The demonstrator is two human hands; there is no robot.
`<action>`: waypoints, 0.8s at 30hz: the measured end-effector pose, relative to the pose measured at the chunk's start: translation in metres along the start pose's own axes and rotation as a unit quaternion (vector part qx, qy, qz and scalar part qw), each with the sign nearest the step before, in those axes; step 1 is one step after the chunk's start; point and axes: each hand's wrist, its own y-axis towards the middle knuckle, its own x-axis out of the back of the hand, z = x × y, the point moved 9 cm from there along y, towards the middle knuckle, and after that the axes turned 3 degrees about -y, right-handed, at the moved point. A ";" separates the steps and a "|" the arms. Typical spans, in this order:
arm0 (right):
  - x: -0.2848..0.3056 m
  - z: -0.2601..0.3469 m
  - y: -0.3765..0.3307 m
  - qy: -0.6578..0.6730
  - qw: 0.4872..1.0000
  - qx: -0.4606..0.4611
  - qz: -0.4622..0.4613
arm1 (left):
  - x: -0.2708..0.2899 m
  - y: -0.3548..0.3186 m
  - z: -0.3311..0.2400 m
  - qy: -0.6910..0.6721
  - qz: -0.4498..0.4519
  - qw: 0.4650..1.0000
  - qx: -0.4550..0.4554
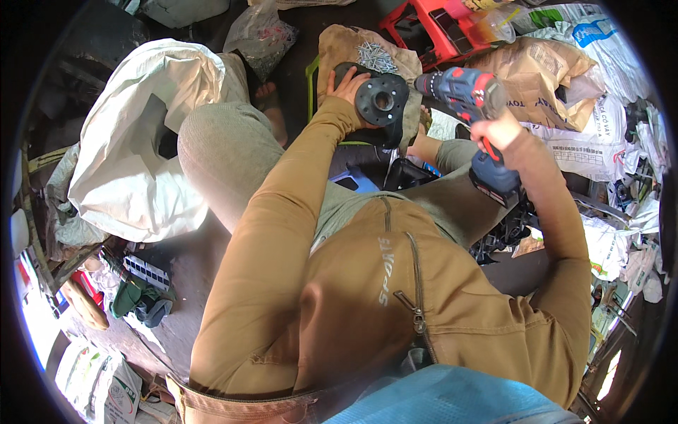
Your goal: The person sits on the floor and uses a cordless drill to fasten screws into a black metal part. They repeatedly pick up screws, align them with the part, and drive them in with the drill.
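My right hand [498, 134] is closed round the handle of a blue-grey cordless drill [462, 92] with red parts and a battery pack below. Its chuck points left, close to the right side of a black plastic part [400, 106]. This part has a round flange with a central hole and several small holes round it. On the part's left side lies my left hand [348, 88], gripping it with the fingers over its edge. The part rests on a brown cloth-like cover [337, 44] in front of me. Just beyond it lies a pile of silver screws [376, 56].
A big white sack [134, 141] stands open at my left. On the far right are a red plastic stool [441, 32], a brown paper bag [540, 78] and printed sacks. A clear plastic bag [261, 39] sits at the back. Small dark parts lie by my right thigh.
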 end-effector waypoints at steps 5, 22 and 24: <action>0.001 -0.023 0.071 0.033 0.999 0.007 -0.009 | 0.001 0.001 0.002 -0.012 0.006 1.000 0.001; -0.004 -0.042 0.099 0.065 0.998 -0.005 0.006 | -0.003 0.003 0.006 -0.019 0.059 0.998 0.016; 0.001 -0.043 0.097 0.044 0.999 -0.012 -0.005 | -0.001 0.001 0.008 -0.021 0.064 0.997 0.030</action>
